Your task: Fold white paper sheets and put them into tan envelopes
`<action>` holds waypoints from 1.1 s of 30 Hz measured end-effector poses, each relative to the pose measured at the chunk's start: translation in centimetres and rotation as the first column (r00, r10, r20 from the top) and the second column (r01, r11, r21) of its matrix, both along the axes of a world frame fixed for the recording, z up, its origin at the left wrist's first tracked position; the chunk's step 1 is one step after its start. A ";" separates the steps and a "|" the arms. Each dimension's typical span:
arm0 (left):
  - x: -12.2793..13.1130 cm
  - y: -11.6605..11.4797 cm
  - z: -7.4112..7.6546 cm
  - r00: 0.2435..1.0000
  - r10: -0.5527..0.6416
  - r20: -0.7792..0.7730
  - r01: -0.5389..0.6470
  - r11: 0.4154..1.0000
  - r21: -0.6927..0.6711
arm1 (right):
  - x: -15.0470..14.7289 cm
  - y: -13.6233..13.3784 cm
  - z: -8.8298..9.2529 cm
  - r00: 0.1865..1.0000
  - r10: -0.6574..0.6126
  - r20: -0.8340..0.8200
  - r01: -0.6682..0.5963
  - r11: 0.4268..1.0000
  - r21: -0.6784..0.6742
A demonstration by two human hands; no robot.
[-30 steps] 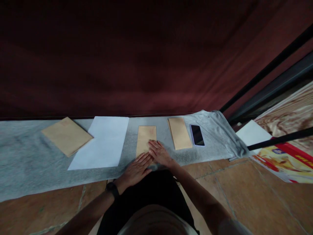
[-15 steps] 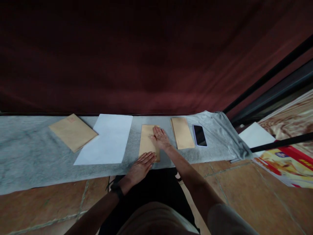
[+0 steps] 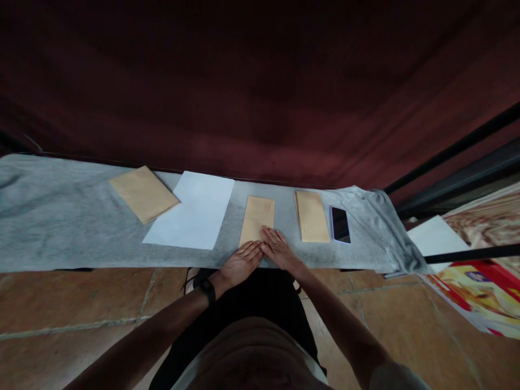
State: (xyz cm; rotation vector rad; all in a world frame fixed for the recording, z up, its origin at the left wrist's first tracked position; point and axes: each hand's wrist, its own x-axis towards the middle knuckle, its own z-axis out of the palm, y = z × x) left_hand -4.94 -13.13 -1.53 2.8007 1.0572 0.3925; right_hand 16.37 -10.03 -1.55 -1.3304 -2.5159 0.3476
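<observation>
A brown paper envelope (image 3: 257,214) lies flat on the grey cloth in front of me, its near end under my hands. My left hand (image 3: 242,262) rests flat across the envelope's near left part, fingers stretched out. Beside it, my right hand (image 3: 278,249) lies on the near right part, fingers extended and open, the two hands touching or almost touching. To the right is a small stack of brown envelopes (image 3: 312,216). Further left, more brown envelopes (image 3: 143,195) lie askew, overlapping the corner of a large white sheet of paper (image 3: 197,211).
A phone (image 3: 340,225) lies right of the envelope stack. The grey cloth (image 3: 60,216) covers a long narrow bench against a dark red curtain (image 3: 244,108). Black bars (image 3: 467,254), a white sheet (image 3: 436,236) and a colourful printed box (image 3: 483,287) are at the right.
My right hand has slid down the envelope toward me, beside my left hand, uncovering a faint print near the far end. The view has shifted and tilted slightly.
</observation>
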 end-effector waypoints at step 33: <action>0.0 -0.3 -0.1 0.992 0.036 0.120 -0.034 0.999 -0.018 | -0.6 5.3 -0.5 0.978 -0.161 0.130 0.143 0.981 0.134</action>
